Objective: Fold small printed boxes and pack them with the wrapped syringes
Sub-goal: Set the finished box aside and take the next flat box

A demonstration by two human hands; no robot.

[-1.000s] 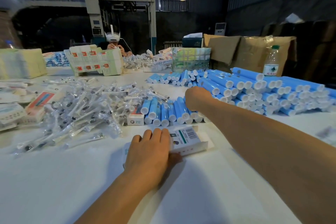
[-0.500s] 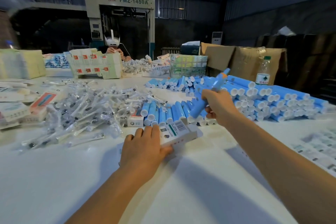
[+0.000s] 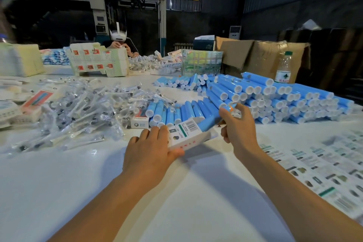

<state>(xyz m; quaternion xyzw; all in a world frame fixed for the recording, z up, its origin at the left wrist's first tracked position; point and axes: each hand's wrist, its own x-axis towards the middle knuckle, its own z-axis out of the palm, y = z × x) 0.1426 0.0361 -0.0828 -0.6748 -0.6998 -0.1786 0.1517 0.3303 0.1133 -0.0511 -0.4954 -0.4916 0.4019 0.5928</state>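
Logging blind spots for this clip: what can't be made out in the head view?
- Blue tube: its lower end is hidden inside the printed box.
- Right hand: its fingers cover the tube's top.
- Left hand: palm side hidden.
- Printed sheets: blurred, cut off by the right edge.

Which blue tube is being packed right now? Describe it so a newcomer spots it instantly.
Start at the big stack of blue tubes on the white table, then come toward the camera. The tube is the only one lifted off the table: the right hand grips it, its lower end entering the printed box that the left hand holds.
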